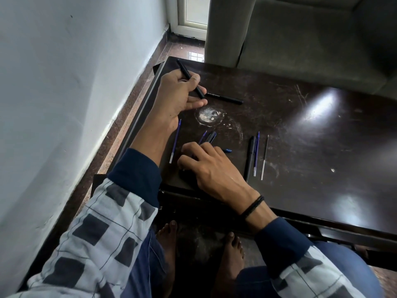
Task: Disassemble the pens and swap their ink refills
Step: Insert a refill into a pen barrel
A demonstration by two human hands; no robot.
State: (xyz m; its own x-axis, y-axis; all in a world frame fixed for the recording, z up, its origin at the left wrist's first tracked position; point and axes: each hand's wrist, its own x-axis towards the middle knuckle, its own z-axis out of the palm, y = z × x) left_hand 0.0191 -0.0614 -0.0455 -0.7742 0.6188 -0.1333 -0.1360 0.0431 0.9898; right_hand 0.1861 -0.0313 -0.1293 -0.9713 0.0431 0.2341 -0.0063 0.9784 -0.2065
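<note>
Pen (190, 78) between left fingers (196, 78)

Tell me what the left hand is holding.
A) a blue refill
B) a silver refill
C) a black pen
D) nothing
C: the left hand has its fingers curled round a black pen, while the silver refill lies untouched on the table.
</note>
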